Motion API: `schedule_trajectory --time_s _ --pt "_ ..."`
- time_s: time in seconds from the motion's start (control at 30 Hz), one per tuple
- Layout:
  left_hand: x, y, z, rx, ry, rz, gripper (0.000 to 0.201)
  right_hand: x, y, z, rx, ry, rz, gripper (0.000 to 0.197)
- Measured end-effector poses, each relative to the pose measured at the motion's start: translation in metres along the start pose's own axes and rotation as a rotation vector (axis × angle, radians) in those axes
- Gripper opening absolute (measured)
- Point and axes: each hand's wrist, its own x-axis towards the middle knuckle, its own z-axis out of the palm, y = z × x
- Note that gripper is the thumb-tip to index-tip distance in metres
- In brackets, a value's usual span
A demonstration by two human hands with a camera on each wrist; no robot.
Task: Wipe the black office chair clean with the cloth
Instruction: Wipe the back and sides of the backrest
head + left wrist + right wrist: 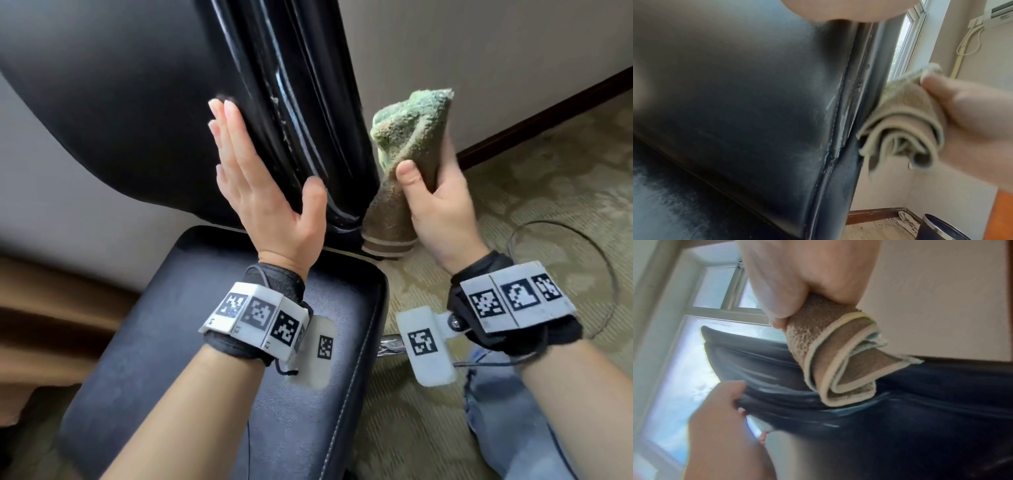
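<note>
Left hand (260,178), fingers straight, presses the chair backrest (144,113); right hand (442,205) at 3 o'clock grips the folded cloth (407,137), its fingers hidden behind.

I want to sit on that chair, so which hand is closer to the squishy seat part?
Left. The left hand is up above the back of the seat, flat against the backrest. The right hand holds the cloth off to the side, over the carpet.
</note>
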Motion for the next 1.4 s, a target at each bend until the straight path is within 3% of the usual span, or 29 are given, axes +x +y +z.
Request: schedule_trajectory --time_s 0.13,0.4,0.57,0.67,0.77,0.9,1.1,1.2,1.4 --pt "0.0 -0.002 -0.006 0.008 -0.027 0.01 0.08 0.013 -0.022 0.031 -0.146 -0.183 -0.059 0.071" --pt "-0.001 -0.007 -0.025 -0.012 -0.147 -0.009 0.08 -0.004 0.0 0.014 -0.232 -0.227 0.111 0.065" --pt "0.008 -0.008 -0.039 0.013 -0.099 0.061 0.068 0.013 -0.057 0.013 -0.203 -0.113 -0.104 0.059" --pt "0.028 -0.005 -0.046 0.047 -0.052 0.165 0.06 0.028 -0.097 0.031 -0.331 -0.092 -0.281 0.058" --pt "0.056 0.004 -0.054 0.079 -0.033 0.218 0.062 0.046 -0.118 0.047 -0.447 -0.068 -0.351 0.061" --pt "0.089 0.016 -0.059 0.044 -0.023 0.141 0.067 0.051 -0.119 0.054 -0.514 -0.081 -0.371 0.063" --pt "0.099 0.022 -0.049 -0.037 -0.146 0.053 0.067 0.053 -0.116 0.043 -0.796 -0.077 -0.613 0.053" --pt "0.099 0.02 -0.049 -0.044 -0.143 0.044 0.067 0.05 -0.104 0.039 -0.808 -0.095 -0.626 0.05" --pt "0.093 0.02 -0.053 -0.032 -0.194 0.039 0.071 0.029 -0.081 0.027 -0.719 -0.229 -0.475 0.051"
